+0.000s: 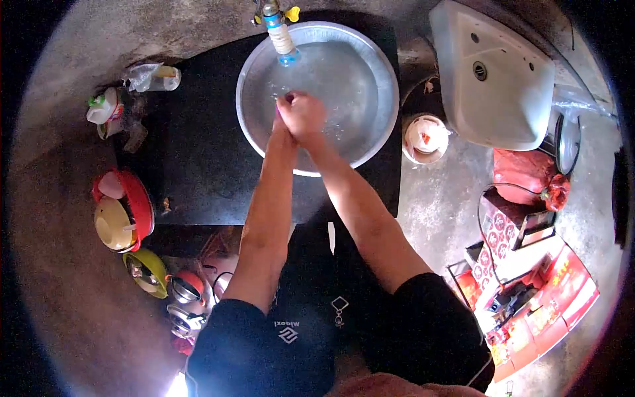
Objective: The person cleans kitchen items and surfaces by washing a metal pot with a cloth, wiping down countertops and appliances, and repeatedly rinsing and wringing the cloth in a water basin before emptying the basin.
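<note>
A wide metal basin [385, 126] with water in it stands on a black tabletop [198, 145]. Over its near left part my two hands are pressed together. My right hand [305, 118] is closed over my left hand [282, 114], whose fingers are mostly hidden. A small pink patch shows at the left hand's edge, too small to name. Just beyond the hands hangs a tap [271, 12] with a yellow handle and a clear plastic bottle-like spout [280, 40]. Splashes or bubbles dot the water around the hands.
At upper right leans a white washbasin [496, 86], with a white bucket [425, 137] beside it. Red bags and boxes [529, 298] lie at right. Bottles [104, 109], a red basin [140, 205] and a green bowl [151, 271] line the left side.
</note>
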`<state>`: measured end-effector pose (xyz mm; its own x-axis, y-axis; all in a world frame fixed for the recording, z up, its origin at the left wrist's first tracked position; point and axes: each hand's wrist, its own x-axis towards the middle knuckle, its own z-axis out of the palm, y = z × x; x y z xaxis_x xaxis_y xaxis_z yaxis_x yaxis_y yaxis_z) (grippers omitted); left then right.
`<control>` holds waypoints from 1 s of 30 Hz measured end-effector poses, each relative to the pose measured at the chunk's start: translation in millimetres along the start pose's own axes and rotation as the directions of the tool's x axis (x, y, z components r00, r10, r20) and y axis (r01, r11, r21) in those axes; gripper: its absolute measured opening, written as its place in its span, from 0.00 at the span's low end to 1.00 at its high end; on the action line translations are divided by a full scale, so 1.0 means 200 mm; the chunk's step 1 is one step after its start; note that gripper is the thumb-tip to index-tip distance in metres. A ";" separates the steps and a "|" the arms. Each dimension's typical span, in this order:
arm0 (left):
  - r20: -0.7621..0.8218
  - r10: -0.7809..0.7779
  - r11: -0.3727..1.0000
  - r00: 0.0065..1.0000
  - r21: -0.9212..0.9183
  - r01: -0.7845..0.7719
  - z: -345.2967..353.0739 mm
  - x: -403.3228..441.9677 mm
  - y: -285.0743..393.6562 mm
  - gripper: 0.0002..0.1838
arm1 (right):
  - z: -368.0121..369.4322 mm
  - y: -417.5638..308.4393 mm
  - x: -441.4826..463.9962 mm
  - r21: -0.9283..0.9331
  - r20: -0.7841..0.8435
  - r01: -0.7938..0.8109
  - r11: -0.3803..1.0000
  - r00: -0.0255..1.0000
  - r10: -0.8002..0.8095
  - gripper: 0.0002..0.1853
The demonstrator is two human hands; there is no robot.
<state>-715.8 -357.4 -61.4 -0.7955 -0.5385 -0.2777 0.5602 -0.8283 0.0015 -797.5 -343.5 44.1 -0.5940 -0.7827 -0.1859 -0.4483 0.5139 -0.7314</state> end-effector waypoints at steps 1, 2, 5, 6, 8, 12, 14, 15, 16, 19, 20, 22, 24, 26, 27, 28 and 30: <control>-0.197 0.036 0.995 0.980 0.096 -0.018 0.07 0.00 -0.04 0.20 | 0.04 0.03 0.05 -0.038 -0.019 0.035 0.999 0.999 -0.036 0.14; -0.386 0.071 0.982 0.920 0.189 0.004 0.23 -0.01 -0.08 0.19 | 0.10 0.13 0.17 0.053 -0.035 -0.021 0.998 0.999 0.022 0.14; -0.521 0.193 0.911 0.831 0.409 0.046 0.26 -0.09 -0.03 0.18 | -0.04 0.26 0.28 -0.034 0.017 -0.109 0.993 0.994 0.109 0.15; -0.582 0.245 0.917 0.775 0.398 0.009 0.34 -0.10 -0.02 0.19 | -0.05 0.28 0.29 -0.075 -0.092 -0.049 0.996 0.995 0.042 0.15; -0.644 0.210 0.908 0.735 0.407 0.097 0.23 -0.15 0.03 0.29 | -0.01 0.34 0.27 -0.169 -0.299 0.043 0.985 0.950 -0.093 0.15; -0.667 0.438 0.565 0.604 0.726 0.392 0.43 -0.25 -0.10 0.40 | 0.05 0.57 0.30 -0.394 0.132 0.354 0.848 0.935 -0.330 0.14; -0.629 0.439 0.595 0.641 0.739 0.317 0.60 -0.30 -0.17 0.41 | 0.01 0.51 0.31 -0.253 -0.018 0.218 0.943 0.973 -0.230 0.14; -0.572 0.443 0.598 0.691 0.762 0.248 0.63 -0.32 -0.18 0.40 | -0.02 0.47 0.32 -0.172 -0.089 0.152 0.973 0.982 -0.169 0.13; -0.593 0.275 0.736 0.757 0.636 0.231 0.57 -0.30 -0.16 0.40 | -0.05 0.45 0.33 -0.234 -0.122 0.395 0.889 0.895 -0.430 0.12; -0.475 -0.268 0.955 0.838 -0.013 0.298 0.65 -0.15 -0.06 0.38 | -0.20 0.26 0.22 0.075 0.009 0.505 0.860 0.862 -0.507 0.12; -0.244 -0.242 0.970 0.939 -0.030 0.242 0.63 -0.12 -0.07 0.36 | -0.27 0.18 0.16 0.076 -0.007 0.575 0.814 0.817 -0.577 0.13; -0.288 -0.179 0.983 0.941 -0.103 0.155 0.54 -0.04 -0.05 0.33 | -0.43 0.04 0.01 0.137 0.086 0.550 0.824 0.822 -0.563 0.14; -0.375 0.004 0.996 0.927 0.081 0.029 0.55 0.00 -0.08 0.25 | -0.53 -0.03 -0.09 0.193 0.183 0.430 0.882 0.867 -0.463 0.15; -0.522 -0.035 0.997 0.852 0.042 0.067 0.51 -0.01 -0.12 0.21 | -0.59 -0.06 -0.13 0.259 0.307 0.220 0.941 0.905 -0.296 0.15; -0.593 -0.058 0.996 0.803 0.020 0.087 0.49 -0.01 -0.14 0.18 | -0.63 -0.09 -0.09 0.305 0.207 0.312 0.900 0.900 -0.383 0.16; -0.503 -0.210 0.978 0.838 -0.094 0.189 0.46 -0.01 -0.15 0.16 | -0.66 -0.11 -0.02 0.369 0.195 0.269 0.890 0.913 -0.357 0.16; -0.395 -0.288 0.955 0.872 -0.055 0.290 0.44 -0.02 -0.18 0.19 | -0.66 -0.07 0.19 0.499 0.263 0.016 0.866 0.950 -0.169 0.17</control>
<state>-753.2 -338.1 25.2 -0.7643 -0.1702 -0.6220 0.3169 -0.9392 -0.1324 -902.0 -333.2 134.1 -0.3122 -0.9229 -0.2256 -0.0640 0.2573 -0.9642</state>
